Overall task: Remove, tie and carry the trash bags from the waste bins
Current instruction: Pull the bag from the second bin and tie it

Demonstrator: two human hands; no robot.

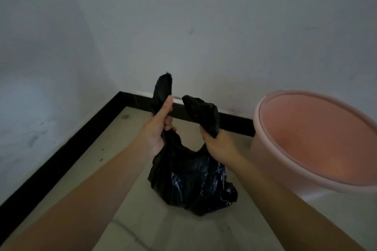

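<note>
A black trash bag sits bulging on the pale floor in the middle of the head view. Its top is split into two twisted ends that stick upward. My left hand grips the left end, thumb pointing up along it. My right hand grips the right end, which flops over above my fingers. The two ends are apart, with a gap between them. A pink waste bin stands to the right of the bag, its inside bare with no liner showing.
A white wall corner lies straight ahead, edged by a black skirting board that runs along the left and the back. The pale tiled floor stretches toward me below the bag.
</note>
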